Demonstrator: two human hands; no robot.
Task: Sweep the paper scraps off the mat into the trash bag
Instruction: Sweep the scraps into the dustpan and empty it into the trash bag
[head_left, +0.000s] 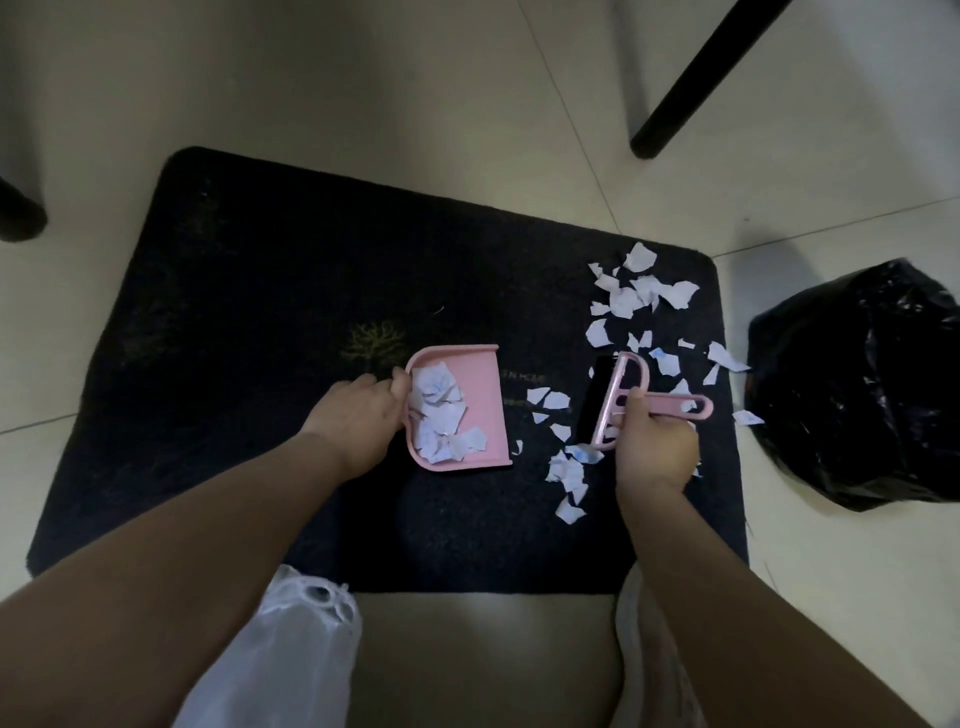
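A black mat (260, 312) lies on the tiled floor. My left hand (358, 415) grips the left rim of a pink dustpan (483, 395) that rests on the mat and holds several white paper scraps (441, 421). My right hand (654, 447) holds a pink hand brush (628, 395) with black bristles facing the dustpan's open side. Between pan and brush lie a few scraps (550, 402). More scraps (634, 296) are scattered over the mat's right part, and some sit below the brush. A black trash bag (862, 389) stands on the floor right of the mat.
A black furniture leg (691, 88) slants down to the floor at the upper right, and another dark leg (21, 213) stands at the left edge. A scrap (748, 417) lies on the tiles beside the bag. White fabric (291, 639) and a shoe (649, 639) show at the bottom.
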